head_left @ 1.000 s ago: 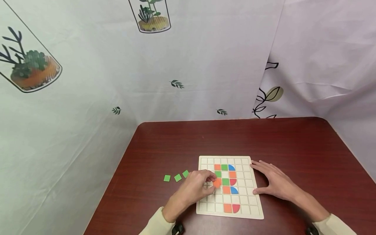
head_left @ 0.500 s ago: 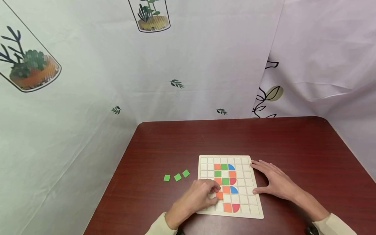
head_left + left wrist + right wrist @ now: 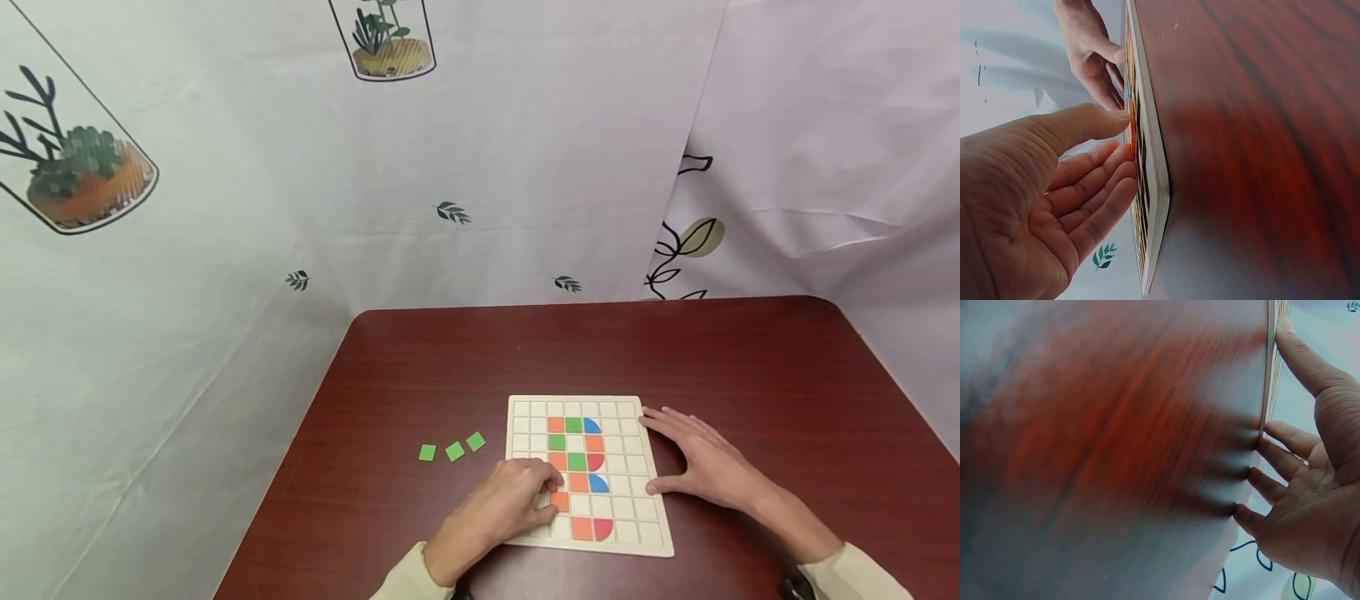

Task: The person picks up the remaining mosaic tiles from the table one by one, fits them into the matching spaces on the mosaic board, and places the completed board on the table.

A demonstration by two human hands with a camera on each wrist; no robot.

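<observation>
A cream grid board lies on the table, with orange, green, blue and red pieces in several of its cells. My left hand reaches over the board's left side. Its thumb and fingertips pinch an orange square tile at a cell in a lower row. In the left wrist view the orange tile shows edge-on, close to the board's surface. My right hand touches the board's right edge with thumb and fingertips, its fingers spread and fairly straight. The left hand hides some cells at the board's lower left.
Three loose green square tiles lie left of the board on the dark red wooden table. A pale cloth with printed plants hangs behind the table's far edge.
My left hand has come down the board towards me with the orange tile, uncovering an orange square higher up. Over the last half second it has barely moved. The right hand stays put.
</observation>
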